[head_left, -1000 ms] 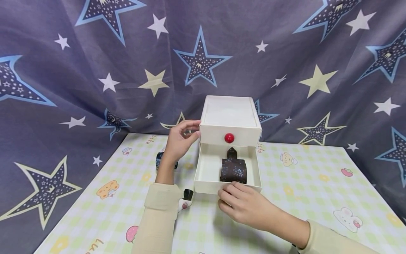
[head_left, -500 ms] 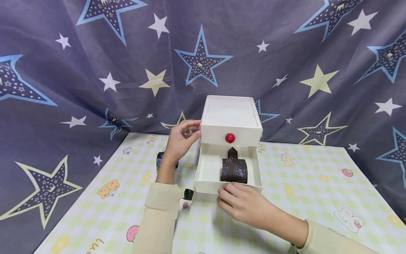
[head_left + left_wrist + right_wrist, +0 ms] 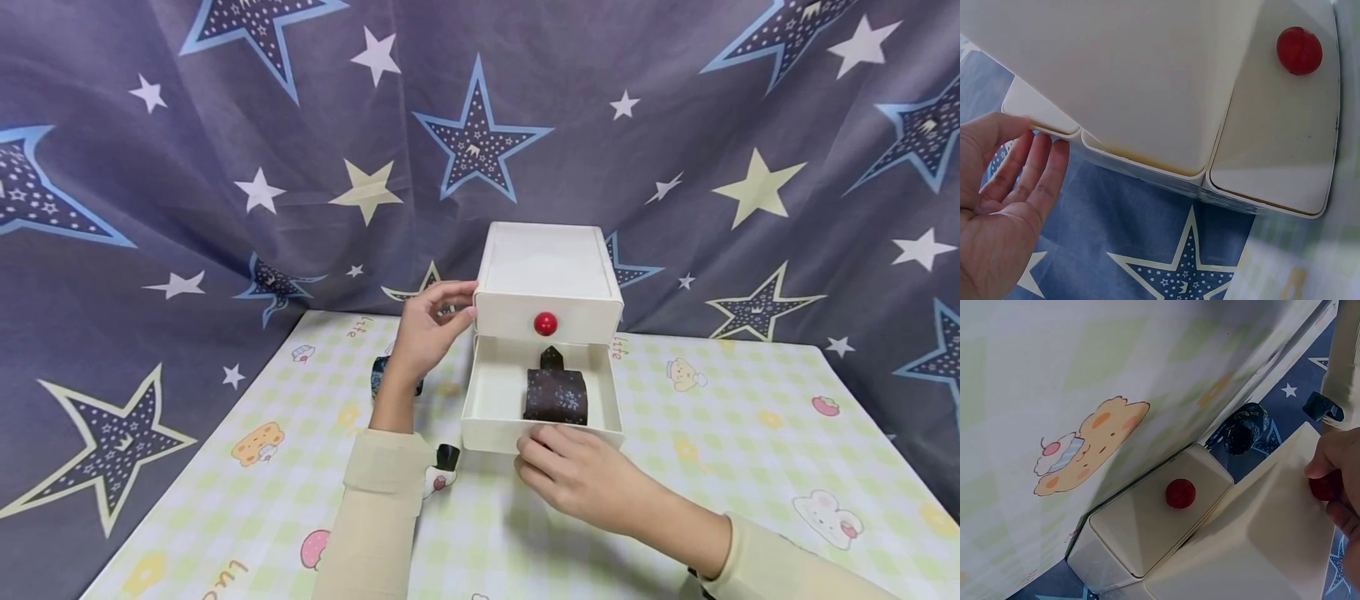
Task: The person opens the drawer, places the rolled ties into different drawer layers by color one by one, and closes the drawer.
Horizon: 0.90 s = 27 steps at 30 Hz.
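Observation:
My right hand point(image 3: 573, 475) pinches the red knob point(image 3: 1325, 486) of a pulled-out drawer point(image 3: 487, 392), seen in the right wrist view; in the head view the fingers hide that knob. Inside the drawer lies a rolled dark necktie point(image 3: 557, 396) with small blue flowers, its pointed end toward the back. My left hand point(image 3: 431, 329) touches the left side of the white drawer cabinet point(image 3: 551, 260) near its front corner, thumb at the front edge, fingers extended. In the left wrist view the open drawer is the middle one, between two closed drawers.
Another rolled necktie point(image 3: 1244, 428), blue-patterned, lies on the table left of the cabinet, partly behind my left forearm. A small black object point(image 3: 447, 457) shows beside my left sleeve. A checked cloth point(image 3: 712, 467) covers the table, and a starry curtain point(image 3: 637, 208) hangs behind.

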Each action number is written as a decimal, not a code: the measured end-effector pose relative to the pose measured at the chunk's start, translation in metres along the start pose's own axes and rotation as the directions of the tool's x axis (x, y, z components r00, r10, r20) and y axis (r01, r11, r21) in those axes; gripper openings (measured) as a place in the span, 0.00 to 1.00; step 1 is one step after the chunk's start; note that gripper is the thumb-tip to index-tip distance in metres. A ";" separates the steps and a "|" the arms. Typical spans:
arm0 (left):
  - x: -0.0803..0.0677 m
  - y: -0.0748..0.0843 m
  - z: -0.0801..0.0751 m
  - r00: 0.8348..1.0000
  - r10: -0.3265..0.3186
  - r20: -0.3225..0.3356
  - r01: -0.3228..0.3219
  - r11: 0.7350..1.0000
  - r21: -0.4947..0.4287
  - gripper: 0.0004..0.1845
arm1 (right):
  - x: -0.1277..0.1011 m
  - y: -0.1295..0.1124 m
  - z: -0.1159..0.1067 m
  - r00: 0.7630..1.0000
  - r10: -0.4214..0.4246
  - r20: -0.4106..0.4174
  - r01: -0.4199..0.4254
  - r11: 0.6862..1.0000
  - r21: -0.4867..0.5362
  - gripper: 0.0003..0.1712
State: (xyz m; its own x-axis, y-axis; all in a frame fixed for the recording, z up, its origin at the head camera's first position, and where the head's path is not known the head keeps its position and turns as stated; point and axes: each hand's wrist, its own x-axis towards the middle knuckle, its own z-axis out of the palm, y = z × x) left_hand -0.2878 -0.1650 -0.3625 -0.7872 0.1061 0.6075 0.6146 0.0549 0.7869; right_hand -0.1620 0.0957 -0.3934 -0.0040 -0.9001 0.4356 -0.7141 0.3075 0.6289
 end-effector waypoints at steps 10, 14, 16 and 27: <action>-0.002 0.017 0.003 1.000 -0.022 0.005 0.022 1.000 -0.010 0.19 | 0.000 0.003 0.000 0.999 0.034 0.002 -0.034 0.999 0.027 0.23; -0.003 0.026 0.004 1.000 -0.024 0.007 0.024 1.000 -0.015 0.18 | -0.001 0.004 0.000 0.999 0.049 0.002 -0.049 0.998 0.042 0.23; -0.003 0.027 0.004 1.000 -0.024 0.006 0.024 1.000 -0.016 0.18 | -0.001 0.005 0.000 0.999 0.053 0.003 -0.053 0.997 0.049 0.23; -0.004 0.028 0.004 1.000 -0.029 0.007 0.029 0.999 -0.016 0.18 | -0.001 0.007 0.004 0.997 0.072 0.002 -0.072 0.995 0.065 0.24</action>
State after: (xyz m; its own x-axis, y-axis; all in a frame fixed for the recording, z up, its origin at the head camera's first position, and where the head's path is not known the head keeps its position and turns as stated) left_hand -0.2673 -0.1597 -0.3433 -0.8041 0.1113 0.5840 0.5909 0.0417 0.8057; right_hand -0.1702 0.0976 -0.3921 -0.0571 -0.8762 0.4786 -0.7560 0.3511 0.5524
